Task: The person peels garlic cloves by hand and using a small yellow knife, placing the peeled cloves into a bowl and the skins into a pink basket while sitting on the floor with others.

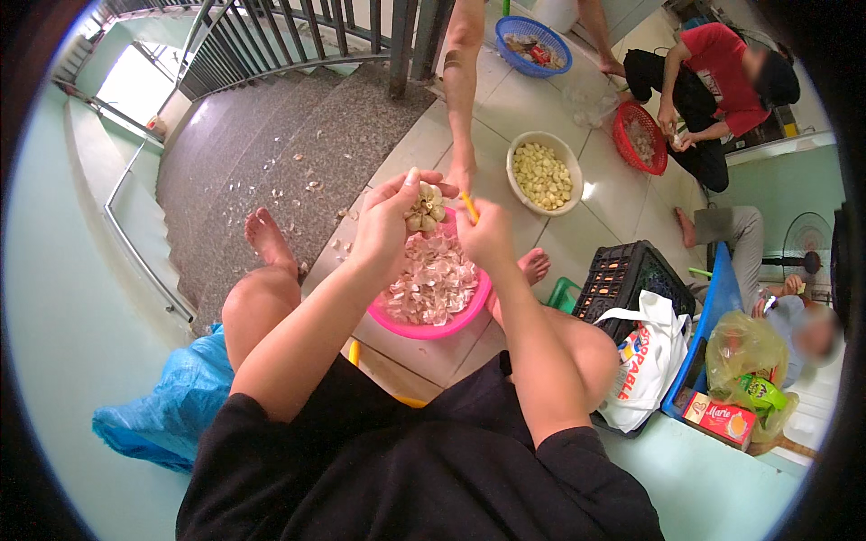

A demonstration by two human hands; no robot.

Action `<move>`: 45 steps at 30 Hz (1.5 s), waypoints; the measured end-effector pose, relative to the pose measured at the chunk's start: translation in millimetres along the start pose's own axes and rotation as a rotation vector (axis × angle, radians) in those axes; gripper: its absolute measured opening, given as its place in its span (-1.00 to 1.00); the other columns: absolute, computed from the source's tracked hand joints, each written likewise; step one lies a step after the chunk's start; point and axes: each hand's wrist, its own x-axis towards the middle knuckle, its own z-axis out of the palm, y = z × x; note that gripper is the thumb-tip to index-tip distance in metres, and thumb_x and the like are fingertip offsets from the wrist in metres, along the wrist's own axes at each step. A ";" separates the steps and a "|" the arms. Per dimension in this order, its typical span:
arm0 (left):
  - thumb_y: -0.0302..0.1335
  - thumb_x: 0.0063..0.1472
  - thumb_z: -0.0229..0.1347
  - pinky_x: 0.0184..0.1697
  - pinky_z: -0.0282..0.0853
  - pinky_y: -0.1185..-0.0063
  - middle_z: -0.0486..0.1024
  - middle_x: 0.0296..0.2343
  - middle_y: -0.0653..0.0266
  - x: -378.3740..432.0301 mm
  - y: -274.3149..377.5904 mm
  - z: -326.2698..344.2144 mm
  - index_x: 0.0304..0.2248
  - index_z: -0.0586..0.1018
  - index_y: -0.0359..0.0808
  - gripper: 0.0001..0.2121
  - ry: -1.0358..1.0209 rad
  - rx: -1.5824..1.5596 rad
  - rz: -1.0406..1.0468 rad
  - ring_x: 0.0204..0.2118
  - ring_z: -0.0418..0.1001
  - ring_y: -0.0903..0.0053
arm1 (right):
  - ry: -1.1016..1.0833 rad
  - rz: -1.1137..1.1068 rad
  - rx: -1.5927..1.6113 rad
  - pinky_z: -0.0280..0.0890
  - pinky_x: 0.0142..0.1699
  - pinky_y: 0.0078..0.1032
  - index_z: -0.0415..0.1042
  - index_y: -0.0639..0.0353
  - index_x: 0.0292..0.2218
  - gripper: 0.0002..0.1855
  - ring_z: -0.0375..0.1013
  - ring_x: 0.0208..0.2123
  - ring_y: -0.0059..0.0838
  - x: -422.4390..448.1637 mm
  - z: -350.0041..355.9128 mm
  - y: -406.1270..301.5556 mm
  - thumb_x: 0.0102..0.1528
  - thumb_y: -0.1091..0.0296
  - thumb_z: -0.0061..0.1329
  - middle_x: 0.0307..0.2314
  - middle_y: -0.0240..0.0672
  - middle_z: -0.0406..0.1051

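Observation:
My left hand (387, 220) holds a garlic bulb (426, 207), its cloves showing between thumb and fingers. In my right hand (486, 233) is a tool with a yellow handle (470, 207); its working end cannot be made out. Both hands are above a pink plastic basin (433, 331) between my legs, heaped with pale garlic skins (433, 284). To the right of my hands, a cream bowl (577, 189) on the floor holds many peeled garlic cloves (542, 174).
Another person's leg (460, 88) stands just beyond the basin. A person in red (727, 81) works over a red basket (626, 152). At right are a black crate (609, 270), a white bag (653, 358) and another person. Granite stairs (284, 149) descend on the left.

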 end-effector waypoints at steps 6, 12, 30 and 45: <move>-0.23 0.36 -0.22 -0.42 0.32 0.68 0.49 -0.43 0.25 -0.2 -6.3 -7.9 -0.16 0.43 -0.35 -0.66 0.049 0.064 0.154 -0.41 0.44 0.62 | -0.149 -0.365 0.291 0.30 -0.44 -0.45 0.47 0.25 -0.19 -0.69 0.45 -0.57 -0.34 -29.5 -73.2 -100.2 -0.03 0.41 0.07 -0.63 -0.18 0.41; -0.20 0.37 -0.23 -0.45 0.27 0.71 0.44 -0.49 0.36 -9.1 -12.1 4.8 -0.18 0.42 -0.34 -0.65 0.051 0.415 0.254 -0.46 0.38 0.71 | -0.006 -0.655 0.177 0.35 -0.39 -0.40 0.45 0.21 -0.14 -0.59 0.47 -0.48 -0.22 -43.0 -63.7 -89.2 -0.09 0.46 0.11 -0.48 -0.17 0.45; -0.23 0.37 -0.24 -0.48 0.29 0.75 0.44 -0.52 0.30 -6.3 -8.0 2.1 -0.16 0.39 -0.39 -0.64 -0.037 0.246 0.361 -0.52 0.39 0.70 | 0.044 -0.160 0.641 0.30 -0.41 -0.67 0.48 0.32 -0.35 -0.87 0.44 -0.53 -0.64 -44.8 -55.2 -89.4 0.13 0.44 -0.04 -0.58 -0.34 0.46; -0.31 0.38 -0.22 -0.49 0.27 0.73 0.40 -0.58 0.42 -10.2 -10.0 1.2 -0.27 0.46 -0.37 -0.70 0.105 0.302 0.396 -0.53 0.33 0.77 | 0.216 -0.431 0.387 0.27 -0.46 -0.64 0.50 0.33 -0.39 -0.90 0.44 -0.55 -0.61 -46.3 -43.1 -101.7 0.05 0.48 0.06 -0.58 -0.24 0.45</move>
